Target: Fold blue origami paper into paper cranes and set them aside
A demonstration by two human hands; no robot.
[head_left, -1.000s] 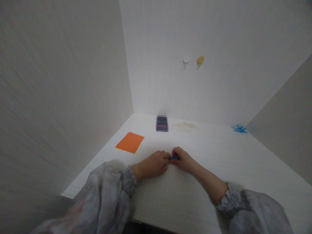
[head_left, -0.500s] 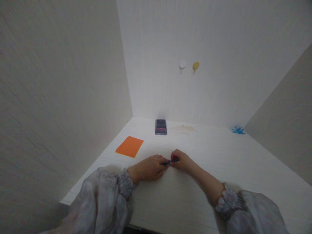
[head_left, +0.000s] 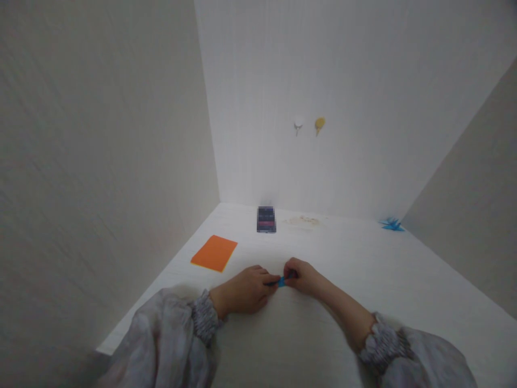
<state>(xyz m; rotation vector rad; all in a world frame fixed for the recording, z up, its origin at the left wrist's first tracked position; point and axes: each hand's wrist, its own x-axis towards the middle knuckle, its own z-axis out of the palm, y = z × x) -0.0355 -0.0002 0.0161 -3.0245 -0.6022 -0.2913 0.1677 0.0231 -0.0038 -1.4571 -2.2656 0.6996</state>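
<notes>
Between my two hands is a small piece of folded blue paper, mostly covered by the fingers. My left hand pinches its left end, with the wrist low over the white table. The right end is gripped between the thumb and fingers of my right hand. How the paper is folded cannot be made out. To the left, a stack of orange square paper with a yellow edge lies flat on the table.
A dark phone-like object with a blurred face lies near the back wall. Folded blue paper cranes sit in the far right corner. A white hook and a yellow hook are on the back wall; side walls stand left and right.
The view has tilted up slightly, so everything appears lower. A little more of the blue paper shows between my fingers. Both hands keep their hold on it.
</notes>
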